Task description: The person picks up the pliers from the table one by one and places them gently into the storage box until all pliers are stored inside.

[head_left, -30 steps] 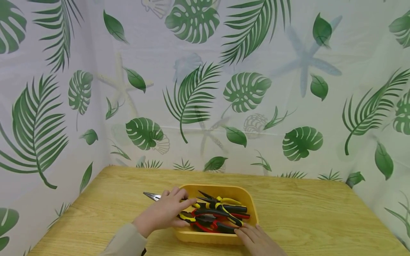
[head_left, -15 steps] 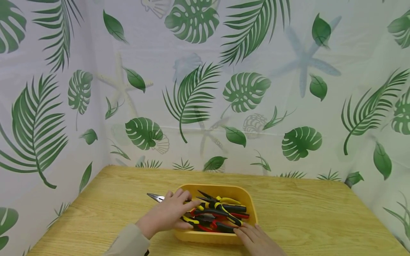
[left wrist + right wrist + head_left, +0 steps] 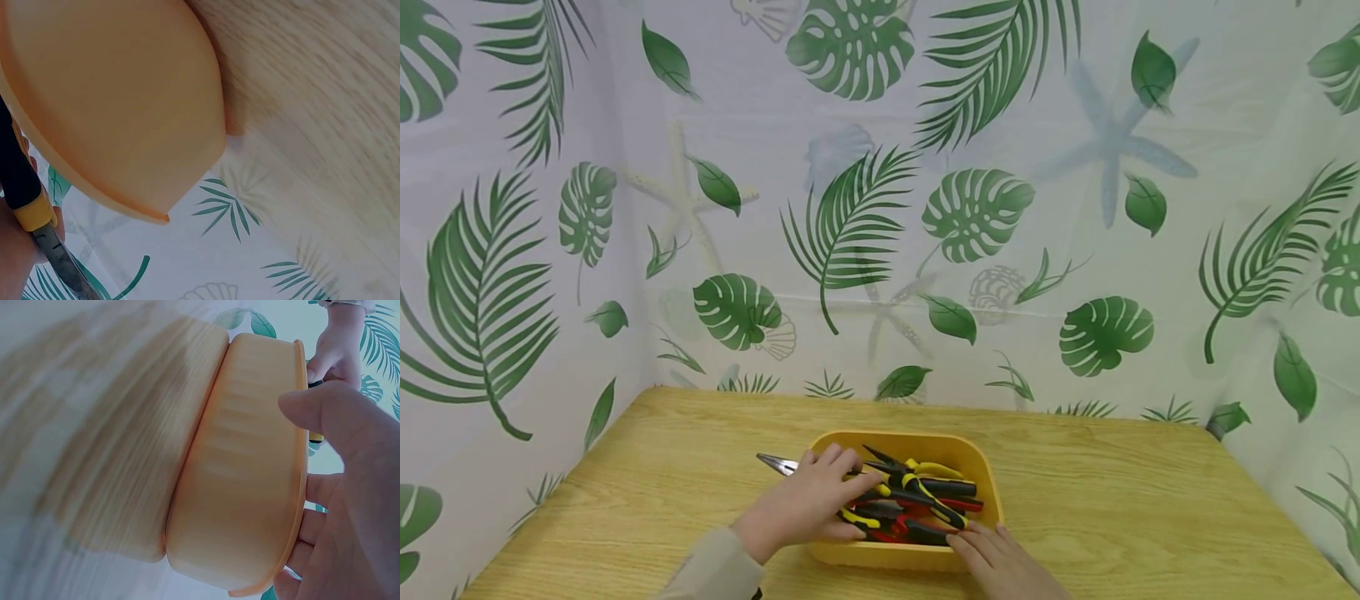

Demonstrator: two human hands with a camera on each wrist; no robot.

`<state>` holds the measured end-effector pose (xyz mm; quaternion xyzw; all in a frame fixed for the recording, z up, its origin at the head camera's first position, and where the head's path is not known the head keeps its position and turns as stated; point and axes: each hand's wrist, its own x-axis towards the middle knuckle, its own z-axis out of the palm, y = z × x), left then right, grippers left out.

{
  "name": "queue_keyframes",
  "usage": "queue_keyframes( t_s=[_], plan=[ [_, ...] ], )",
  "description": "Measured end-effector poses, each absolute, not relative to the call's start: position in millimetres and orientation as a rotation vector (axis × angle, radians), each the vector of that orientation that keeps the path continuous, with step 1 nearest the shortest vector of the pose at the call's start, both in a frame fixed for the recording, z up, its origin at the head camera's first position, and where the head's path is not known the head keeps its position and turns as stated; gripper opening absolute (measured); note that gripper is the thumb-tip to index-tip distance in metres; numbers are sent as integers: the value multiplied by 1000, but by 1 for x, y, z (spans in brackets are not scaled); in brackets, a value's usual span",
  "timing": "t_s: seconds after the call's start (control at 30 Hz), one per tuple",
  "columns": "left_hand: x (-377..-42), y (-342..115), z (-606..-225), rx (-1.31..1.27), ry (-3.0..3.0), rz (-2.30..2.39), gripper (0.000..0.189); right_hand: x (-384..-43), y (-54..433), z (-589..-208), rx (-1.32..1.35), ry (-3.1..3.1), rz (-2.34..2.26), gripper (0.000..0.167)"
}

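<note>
My left hand [image 3: 812, 497] grips a pair of long-nose pliers [image 3: 778, 464] above the left side of a yellow plastic bin [image 3: 992, 479]. Their silver tip points left past the bin's rim. In the left wrist view, the black-and-yellow handle of the pliers [image 3: 25, 181] shows against my fingers. My right hand [image 3: 1011, 567] holds the bin's front right rim, with the fingers over the edge and the thumb on the outer side in the right wrist view. Inside lie several pliers [image 3: 925, 531] with red-black and yellow-black handles; my left hand hides some.
The bin stands on a wood-grain table [image 3: 1112, 500]. Behind and at both sides hangs a white sheet [image 3: 880, 250] printed with green leaves and starfish.
My left hand has moved right with the long-nose pliers, further over the bin. The right hand and the bin have stayed in place.
</note>
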<state>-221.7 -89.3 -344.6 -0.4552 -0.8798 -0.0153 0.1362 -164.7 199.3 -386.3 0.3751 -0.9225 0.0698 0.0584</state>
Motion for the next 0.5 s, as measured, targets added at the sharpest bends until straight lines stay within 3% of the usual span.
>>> queue_keyframes(
  t_s=[0.5],
  plan=[
    [-219,-72,-346,-1315,-2478,34,64,-166,198,-387,1109,-2817,207,68]
  ],
)
